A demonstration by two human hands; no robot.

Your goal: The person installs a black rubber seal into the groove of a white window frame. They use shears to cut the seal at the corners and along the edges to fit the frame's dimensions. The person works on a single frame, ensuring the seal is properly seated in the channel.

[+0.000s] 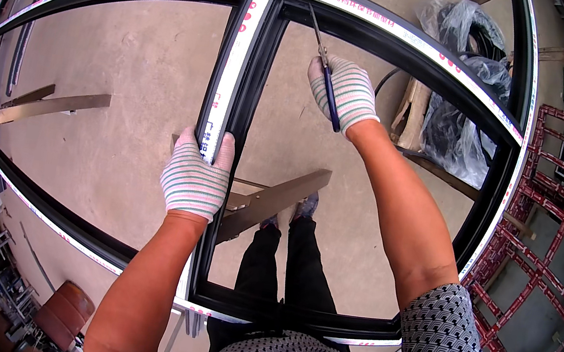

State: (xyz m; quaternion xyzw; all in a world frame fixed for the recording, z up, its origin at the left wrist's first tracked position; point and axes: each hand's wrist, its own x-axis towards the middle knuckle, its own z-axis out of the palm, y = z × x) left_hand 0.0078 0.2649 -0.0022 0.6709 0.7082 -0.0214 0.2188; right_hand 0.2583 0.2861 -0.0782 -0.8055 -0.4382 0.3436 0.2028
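A large black window frame point(236, 94), with white printed film on its faces, lies before me and is divided by crossing bars. My left hand point(197, 173), in a striped knit glove, is closed around the middle bar point(236, 56), thumb and fingers on opposite sides of it. My right hand point(346, 93), gloved likewise, grips a slim tool point(330, 98) with a dark blue handle and a narrow metal blade; its exact kind is unclear. The blade's tip reaches the black inner edge of the crossbar point(369, 13), close to the corner with the middle bar.
Below the openings, wooden supports point(278, 201) and my legs show above the concrete floor. Plastic-wrapped black coils point(468, 65) lie beyond the right opening. Stacked frames in red-and-white wrapping point(544, 212) stand at the right. A brown seat point(65, 315) and clutter are at the lower left.
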